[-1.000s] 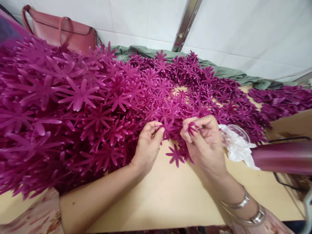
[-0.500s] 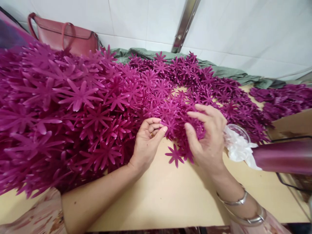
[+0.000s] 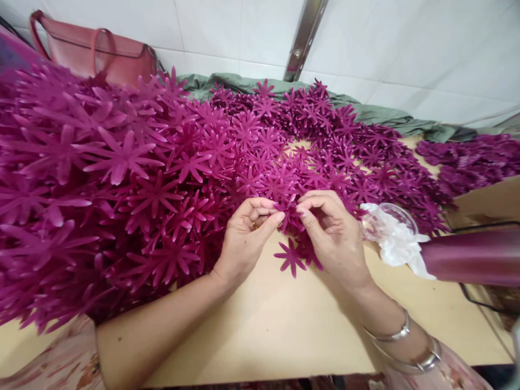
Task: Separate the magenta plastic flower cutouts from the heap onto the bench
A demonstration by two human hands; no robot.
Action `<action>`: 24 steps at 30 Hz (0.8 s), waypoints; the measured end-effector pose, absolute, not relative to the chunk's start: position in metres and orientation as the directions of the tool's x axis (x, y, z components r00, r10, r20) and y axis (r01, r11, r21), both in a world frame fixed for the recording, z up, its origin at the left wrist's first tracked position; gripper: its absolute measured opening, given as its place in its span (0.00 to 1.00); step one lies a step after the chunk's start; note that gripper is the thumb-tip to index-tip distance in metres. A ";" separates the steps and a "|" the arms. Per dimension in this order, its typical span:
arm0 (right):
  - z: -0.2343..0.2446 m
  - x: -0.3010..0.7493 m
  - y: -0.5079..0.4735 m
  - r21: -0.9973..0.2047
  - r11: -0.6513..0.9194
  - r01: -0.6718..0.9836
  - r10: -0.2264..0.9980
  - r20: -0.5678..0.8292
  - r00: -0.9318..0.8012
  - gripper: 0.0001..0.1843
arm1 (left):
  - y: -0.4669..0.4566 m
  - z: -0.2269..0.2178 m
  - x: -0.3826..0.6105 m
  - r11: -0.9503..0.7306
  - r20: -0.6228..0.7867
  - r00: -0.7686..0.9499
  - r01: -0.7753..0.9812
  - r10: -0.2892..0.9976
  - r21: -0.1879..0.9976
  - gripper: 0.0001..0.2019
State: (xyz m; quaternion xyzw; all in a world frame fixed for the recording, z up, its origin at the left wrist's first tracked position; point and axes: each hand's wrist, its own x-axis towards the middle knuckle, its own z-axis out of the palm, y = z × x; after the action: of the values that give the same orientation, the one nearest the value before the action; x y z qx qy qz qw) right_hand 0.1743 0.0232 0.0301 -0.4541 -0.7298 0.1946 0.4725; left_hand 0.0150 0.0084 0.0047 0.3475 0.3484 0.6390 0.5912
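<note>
A magenta flower cut-out (image 3: pixel 289 211) sits at the near edge of the big heap of flowers (image 3: pixel 134 173), pinched from both sides. The left hand (image 3: pixel 246 238) presses thumb and forefinger onto its left petals, and the right hand (image 3: pixel 335 238) nips its right side with closed fingertips. Just below, a loose flower (image 3: pixel 290 257) lies on the tan table (image 3: pixel 280 330). Crumpled white plastic (image 3: pixel 396 244) lies right of the hands, and a red handbag (image 3: pixel 95 51) stands behind the heap
</note>
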 end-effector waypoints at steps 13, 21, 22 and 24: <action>0.014 0.185 0.042 -0.928 0.361 0.086 0.903 0.371 0.217 0.08 | 0.010 -0.001 0.015 -0.080 -0.007 -0.164 -0.519 0.986 0.851 0.12; 0.030 0.183 0.033 -0.660 0.508 0.554 0.740 0.663 0.112 0.07 | 0.008 0.002 0.015 -0.099 0.013 -0.169 -0.515 0.986 0.852 0.13; 0.033 0.183 0.031 -0.594 0.504 0.627 0.713 0.696 0.087 0.09 | 0.009 0.001 0.015 -0.093 0.012 -0.158 -0.519 0.987 0.850 0.13; 0.036 0.182 0.028 -0.493 0.508 0.706 0.686 0.728 0.015 0.09 | 0.009 0.001 0.015 -0.084 0.015 -0.133 -0.529 0.991 0.845 0.14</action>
State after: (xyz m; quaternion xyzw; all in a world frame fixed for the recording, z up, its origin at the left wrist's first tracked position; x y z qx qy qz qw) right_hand 0.1825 0.0275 0.0358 -0.4959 -0.7016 -0.0101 0.5116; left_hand 0.0154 0.0093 0.0007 0.3224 0.3585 0.6617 0.5742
